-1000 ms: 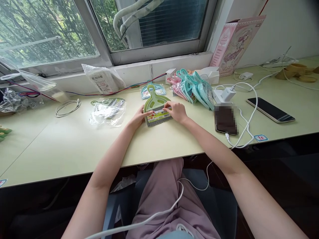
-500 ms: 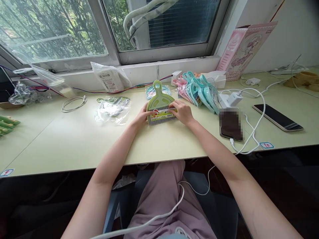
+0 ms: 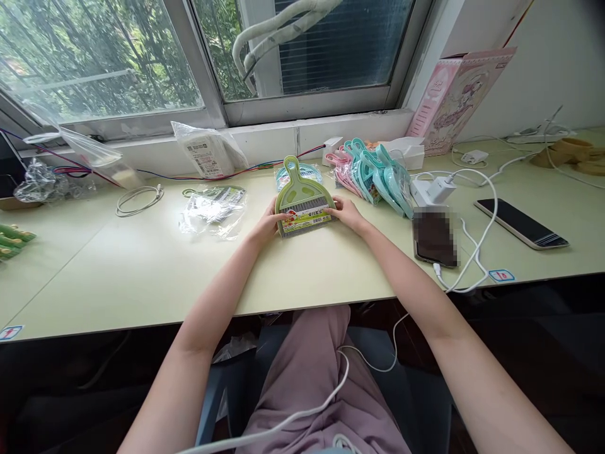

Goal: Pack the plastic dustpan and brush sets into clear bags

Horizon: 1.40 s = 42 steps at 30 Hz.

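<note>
Green dustpan: one — left hand and right hand gripped its sides, fingers curled
Phones: two lay rightward
Blue packet: one, partly hidden behind

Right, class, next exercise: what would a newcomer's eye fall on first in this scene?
Probably the green dustpan with its grey bristles at the middle of the table, held at its sides by the left fingers and right fingers. Next, the teal and pink handled pieces heaped behind and to its right, then the tall pink box at the back right.
</note>
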Each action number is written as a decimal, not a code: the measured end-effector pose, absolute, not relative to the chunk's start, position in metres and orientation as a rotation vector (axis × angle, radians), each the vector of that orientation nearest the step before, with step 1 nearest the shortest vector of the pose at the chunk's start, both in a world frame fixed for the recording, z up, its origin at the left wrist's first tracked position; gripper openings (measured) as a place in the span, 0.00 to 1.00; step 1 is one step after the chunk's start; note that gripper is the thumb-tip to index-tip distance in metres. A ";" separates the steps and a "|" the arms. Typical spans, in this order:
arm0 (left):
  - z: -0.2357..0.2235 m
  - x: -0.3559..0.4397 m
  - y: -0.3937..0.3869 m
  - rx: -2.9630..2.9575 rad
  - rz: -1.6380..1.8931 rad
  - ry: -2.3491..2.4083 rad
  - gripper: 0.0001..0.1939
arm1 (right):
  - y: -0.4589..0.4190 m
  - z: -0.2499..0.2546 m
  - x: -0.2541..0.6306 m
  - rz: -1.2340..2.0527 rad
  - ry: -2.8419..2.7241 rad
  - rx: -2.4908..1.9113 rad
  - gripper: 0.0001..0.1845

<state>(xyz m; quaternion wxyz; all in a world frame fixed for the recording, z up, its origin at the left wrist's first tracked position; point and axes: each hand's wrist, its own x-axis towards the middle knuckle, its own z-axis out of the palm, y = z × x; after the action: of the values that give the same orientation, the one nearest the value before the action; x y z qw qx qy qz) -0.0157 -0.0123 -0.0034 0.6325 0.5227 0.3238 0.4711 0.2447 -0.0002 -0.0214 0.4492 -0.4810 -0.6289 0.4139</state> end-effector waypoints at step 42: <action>0.001 -0.024 -0.009 1.503 1.042 0.732 0.29 | 0.000 -0.017 0.244 0.790 -1.508 -1.039 0.27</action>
<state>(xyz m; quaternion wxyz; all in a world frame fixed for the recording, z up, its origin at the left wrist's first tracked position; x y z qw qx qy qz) -0.0245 -0.0095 0.0011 0.5528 0.6357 0.3098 0.4408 0.2435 -0.0003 -0.0166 0.5427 -0.4374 -0.6353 0.3326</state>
